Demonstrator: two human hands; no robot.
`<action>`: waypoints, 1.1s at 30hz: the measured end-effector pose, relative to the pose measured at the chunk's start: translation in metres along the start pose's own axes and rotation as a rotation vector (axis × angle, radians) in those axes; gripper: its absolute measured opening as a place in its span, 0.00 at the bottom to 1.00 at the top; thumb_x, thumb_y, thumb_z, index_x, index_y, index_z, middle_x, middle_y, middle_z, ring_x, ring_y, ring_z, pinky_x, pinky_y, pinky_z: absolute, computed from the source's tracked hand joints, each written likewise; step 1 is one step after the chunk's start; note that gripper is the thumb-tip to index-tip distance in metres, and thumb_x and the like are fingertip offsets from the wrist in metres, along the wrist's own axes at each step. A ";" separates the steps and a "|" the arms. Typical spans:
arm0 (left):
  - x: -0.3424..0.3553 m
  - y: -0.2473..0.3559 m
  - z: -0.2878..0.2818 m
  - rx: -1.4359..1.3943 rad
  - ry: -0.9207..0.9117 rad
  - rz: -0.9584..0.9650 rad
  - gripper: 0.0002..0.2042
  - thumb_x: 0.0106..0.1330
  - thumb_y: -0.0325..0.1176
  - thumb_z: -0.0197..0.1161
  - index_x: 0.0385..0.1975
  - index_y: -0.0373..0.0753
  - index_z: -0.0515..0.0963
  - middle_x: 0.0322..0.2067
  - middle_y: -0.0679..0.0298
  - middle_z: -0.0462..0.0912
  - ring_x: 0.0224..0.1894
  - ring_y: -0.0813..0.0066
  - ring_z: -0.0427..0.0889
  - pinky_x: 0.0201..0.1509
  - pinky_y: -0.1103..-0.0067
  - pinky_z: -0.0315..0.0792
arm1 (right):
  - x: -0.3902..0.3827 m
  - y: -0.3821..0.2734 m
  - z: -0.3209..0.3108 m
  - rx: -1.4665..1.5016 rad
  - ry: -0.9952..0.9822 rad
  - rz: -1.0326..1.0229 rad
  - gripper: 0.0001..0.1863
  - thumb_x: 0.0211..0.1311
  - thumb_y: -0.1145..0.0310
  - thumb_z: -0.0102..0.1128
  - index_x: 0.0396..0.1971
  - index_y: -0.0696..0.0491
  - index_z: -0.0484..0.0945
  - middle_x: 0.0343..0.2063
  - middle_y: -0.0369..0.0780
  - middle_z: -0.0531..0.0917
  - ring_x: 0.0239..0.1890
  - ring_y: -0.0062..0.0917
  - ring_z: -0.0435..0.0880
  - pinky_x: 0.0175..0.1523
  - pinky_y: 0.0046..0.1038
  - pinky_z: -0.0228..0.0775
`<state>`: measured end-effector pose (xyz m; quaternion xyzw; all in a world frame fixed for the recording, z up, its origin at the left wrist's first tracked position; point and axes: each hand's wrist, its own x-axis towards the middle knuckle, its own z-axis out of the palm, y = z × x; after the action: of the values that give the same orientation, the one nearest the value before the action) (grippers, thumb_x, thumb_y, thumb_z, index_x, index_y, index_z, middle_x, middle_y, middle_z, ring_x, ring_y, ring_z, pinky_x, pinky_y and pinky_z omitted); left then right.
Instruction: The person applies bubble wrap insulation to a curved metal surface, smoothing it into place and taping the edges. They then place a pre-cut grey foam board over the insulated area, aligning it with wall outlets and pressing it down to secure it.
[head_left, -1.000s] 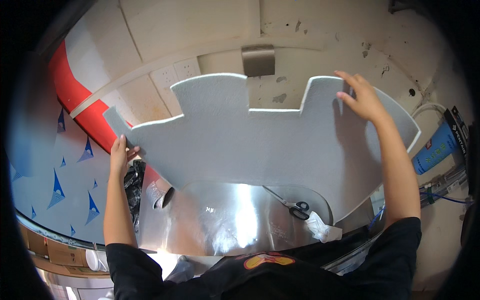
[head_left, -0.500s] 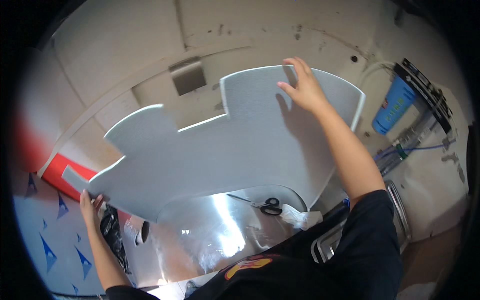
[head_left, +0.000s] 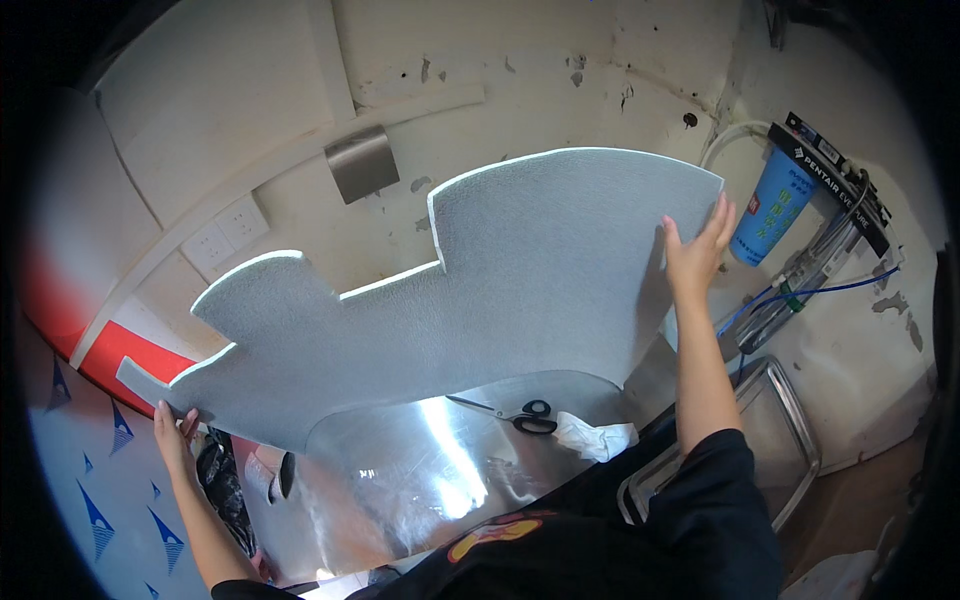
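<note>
A large grey sheet (head_left: 520, 300) with pale edges is held upright and spread wide in front of me. Rectangular notches and curved outlines shape its top. At its lower left corner, my left hand (head_left: 175, 432) is closed around the edge, with the thumb side showing. My right hand (head_left: 697, 250) grips the right edge near the upper corner, thumb on the near face and fingers at the rim. Below the sheet, black-handled scissors (head_left: 537, 418) lie on a shiny metal tabletop (head_left: 390, 500), beside a crumpled white tissue (head_left: 594, 437).
A tape roll (head_left: 283, 475) and a black plastic bag (head_left: 222, 485) are at the table's left. On the right wall hangs a blue filter cartridge (head_left: 772, 207) with hoses, above a metal-framed stool (head_left: 790, 420). A metal box (head_left: 362, 165) and sockets (head_left: 225, 232) are on the back wall.
My right hand has moved from the sheet's top edge down and right to its right edge. The sheet's left part has dropped slightly, while my left hand stays at the lower left corner.
</note>
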<state>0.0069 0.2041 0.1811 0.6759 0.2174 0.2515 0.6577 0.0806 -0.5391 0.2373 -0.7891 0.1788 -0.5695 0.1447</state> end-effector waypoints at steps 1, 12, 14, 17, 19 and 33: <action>-0.008 0.008 0.002 0.007 0.011 0.004 0.19 0.65 0.50 0.47 0.46 0.41 0.67 0.37 0.66 0.76 0.28 0.78 0.80 0.35 0.81 0.75 | -0.006 0.009 0.005 -0.010 0.031 0.070 0.44 0.44 0.64 0.67 0.61 0.50 0.52 0.61 0.47 0.56 0.58 0.42 0.64 0.59 0.37 0.59; -0.027 0.011 0.032 -0.034 -0.033 0.124 0.08 0.61 0.28 0.55 0.39 0.40 0.69 0.27 0.67 0.76 0.25 0.80 0.78 0.29 0.85 0.73 | -0.022 0.124 0.053 0.610 -0.308 0.638 0.14 0.62 0.62 0.50 0.45 0.52 0.68 0.35 0.36 0.74 0.18 0.20 0.72 0.18 0.18 0.63; -0.025 0.007 0.031 -0.144 -0.020 0.075 0.10 0.60 0.25 0.56 0.41 0.38 0.70 0.26 0.66 0.77 0.23 0.80 0.77 0.27 0.84 0.73 | -0.013 0.128 0.055 0.753 -0.268 0.689 0.15 0.63 0.62 0.49 0.46 0.53 0.65 0.35 0.37 0.73 0.21 0.21 0.74 0.21 0.19 0.66; -0.010 -0.007 0.020 -0.156 -0.043 0.037 0.12 0.60 0.25 0.57 0.44 0.39 0.70 0.25 0.68 0.77 0.21 0.82 0.75 0.26 0.86 0.71 | -0.014 0.114 0.060 0.818 -0.246 0.714 0.17 0.63 0.61 0.49 0.48 0.54 0.63 0.36 0.37 0.72 0.24 0.21 0.75 0.25 0.20 0.68; -0.014 -0.006 0.030 -0.191 -0.051 -0.003 0.12 0.60 0.27 0.57 0.44 0.39 0.72 0.25 0.70 0.77 0.20 0.84 0.73 0.24 0.89 0.68 | -0.011 0.117 0.055 0.806 -0.260 0.715 0.18 0.63 0.61 0.50 0.49 0.53 0.62 0.36 0.37 0.72 0.25 0.22 0.75 0.28 0.21 0.69; -0.006 0.001 0.047 -0.162 -0.019 -0.046 0.20 0.62 0.31 0.56 0.55 0.40 0.65 0.31 0.63 0.77 0.23 0.77 0.79 0.26 0.85 0.76 | 0.011 0.105 0.077 0.844 -0.350 0.643 0.31 0.58 0.58 0.57 0.57 0.55 0.57 0.33 0.39 0.73 0.26 0.20 0.75 0.30 0.19 0.71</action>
<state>0.0313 0.1637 0.1816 0.6177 0.2057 0.2469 0.7178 0.1443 -0.6361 0.1774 -0.6514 0.1403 -0.3794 0.6419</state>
